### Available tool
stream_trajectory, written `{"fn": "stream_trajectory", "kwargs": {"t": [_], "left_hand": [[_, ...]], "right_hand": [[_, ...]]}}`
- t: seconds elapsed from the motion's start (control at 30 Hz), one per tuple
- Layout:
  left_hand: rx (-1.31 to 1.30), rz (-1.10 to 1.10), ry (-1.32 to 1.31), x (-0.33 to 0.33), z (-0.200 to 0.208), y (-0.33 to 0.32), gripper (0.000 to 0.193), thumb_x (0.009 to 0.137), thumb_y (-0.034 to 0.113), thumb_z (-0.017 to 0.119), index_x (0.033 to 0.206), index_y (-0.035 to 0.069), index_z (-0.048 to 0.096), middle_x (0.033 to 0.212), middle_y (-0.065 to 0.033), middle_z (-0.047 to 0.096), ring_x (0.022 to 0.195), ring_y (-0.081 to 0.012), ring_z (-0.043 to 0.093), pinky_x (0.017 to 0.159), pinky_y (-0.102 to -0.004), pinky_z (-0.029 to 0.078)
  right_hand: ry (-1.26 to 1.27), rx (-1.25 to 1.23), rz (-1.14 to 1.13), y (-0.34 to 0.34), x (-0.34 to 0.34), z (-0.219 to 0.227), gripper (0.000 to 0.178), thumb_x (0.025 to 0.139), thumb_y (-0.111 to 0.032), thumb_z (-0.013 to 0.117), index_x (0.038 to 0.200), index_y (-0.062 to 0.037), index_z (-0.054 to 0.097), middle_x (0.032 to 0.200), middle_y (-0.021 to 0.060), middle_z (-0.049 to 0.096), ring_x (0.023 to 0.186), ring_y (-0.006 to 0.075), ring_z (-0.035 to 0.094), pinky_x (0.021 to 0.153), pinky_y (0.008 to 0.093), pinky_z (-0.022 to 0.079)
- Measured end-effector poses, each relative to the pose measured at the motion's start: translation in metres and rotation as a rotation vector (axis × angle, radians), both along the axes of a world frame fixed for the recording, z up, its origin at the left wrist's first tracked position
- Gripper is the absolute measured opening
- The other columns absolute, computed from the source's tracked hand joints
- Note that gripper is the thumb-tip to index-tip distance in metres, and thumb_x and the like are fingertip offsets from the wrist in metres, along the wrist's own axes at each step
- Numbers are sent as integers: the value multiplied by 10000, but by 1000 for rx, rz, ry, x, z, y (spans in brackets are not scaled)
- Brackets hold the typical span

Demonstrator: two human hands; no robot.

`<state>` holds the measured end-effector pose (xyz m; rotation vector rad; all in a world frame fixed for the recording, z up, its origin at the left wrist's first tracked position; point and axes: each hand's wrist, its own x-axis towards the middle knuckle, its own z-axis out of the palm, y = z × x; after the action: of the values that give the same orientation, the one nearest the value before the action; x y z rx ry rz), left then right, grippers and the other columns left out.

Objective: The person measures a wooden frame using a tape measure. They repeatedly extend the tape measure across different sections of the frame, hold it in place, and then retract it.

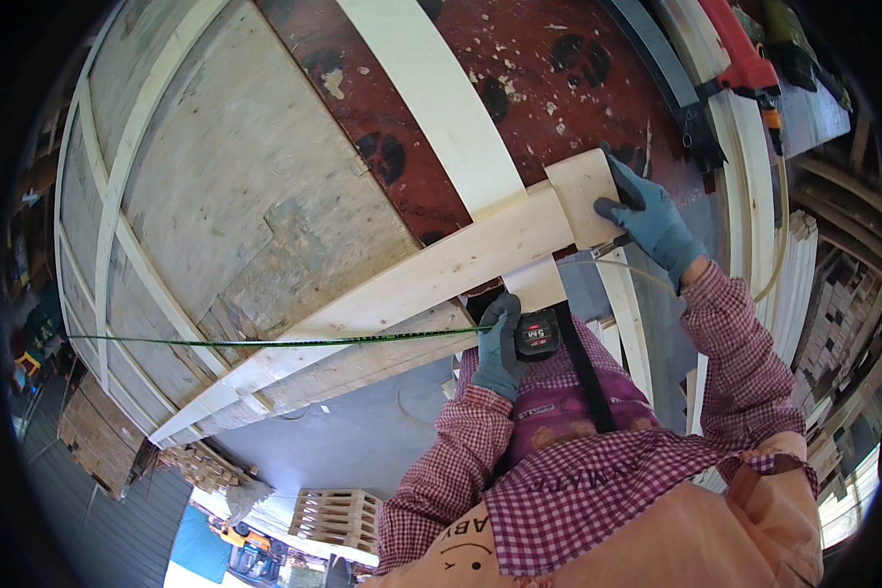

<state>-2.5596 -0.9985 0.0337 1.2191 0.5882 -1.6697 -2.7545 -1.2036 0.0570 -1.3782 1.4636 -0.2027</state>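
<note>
My left hand point(498, 355), in a grey-blue glove, is closed on a black tape measure point(536, 336) in front of my waist. Its drawn-out green-edged tape point(343, 341) runs far to the left, across the pale slats. My right hand point(655, 220), gloved alike, grips the right edge of a short flat wooden block point(584, 199), thumb and fingers around it. That block touches the right end of a long pale board point(431, 257), which slants down to the left along the near side of the work table. Another pale slat point(441, 98) meets this board from the far side.
The table top is dark red with black blotches point(529, 59), partly covered by worn plywood point(274, 176). A red air tool point(745, 59) with a yellow hose point(782, 216) lies at the far right. Stacked timber point(838, 323) stands to the right; a slatted wooden pallet point(335, 519) is lower left.
</note>
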Motion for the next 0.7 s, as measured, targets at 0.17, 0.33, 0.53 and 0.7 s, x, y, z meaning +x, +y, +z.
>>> {"fn": "stream_trajectory", "kwargs": {"t": [0.17,0.33,0.53,0.7], "left_hand": [[-22,-43,44,4,-9,4,231,899,226,635,1065,72,590,968,-71,651,798,-195,665,663,-348,594],[-104,-164,48,11,-7,5,453,911,336,599,1247,51,491,1148,-128,612,988,-274,633,801,-414,567],[-120,-216,80,18,-23,14,540,884,433,599,1268,74,475,1161,-135,606,1035,-280,609,872,-423,534],[7,-260,126,28,-31,13,599,860,530,581,1192,34,531,1064,-171,641,998,-309,623,869,-483,515]], "right_hand": [[-34,156,-121,-3,3,15,576,816,-229,712,1347,-186,493,1043,132,666,767,195,662,614,314,555],[46,53,-26,6,-8,4,570,808,-313,716,1335,-256,507,1045,145,639,844,268,647,721,359,558],[110,-45,28,10,-4,10,607,823,-283,699,1378,-299,453,1076,118,565,801,216,630,519,305,567],[168,-3,37,12,-2,3,556,863,-389,629,1383,-329,441,1152,156,556,931,277,637,685,347,593]]}}
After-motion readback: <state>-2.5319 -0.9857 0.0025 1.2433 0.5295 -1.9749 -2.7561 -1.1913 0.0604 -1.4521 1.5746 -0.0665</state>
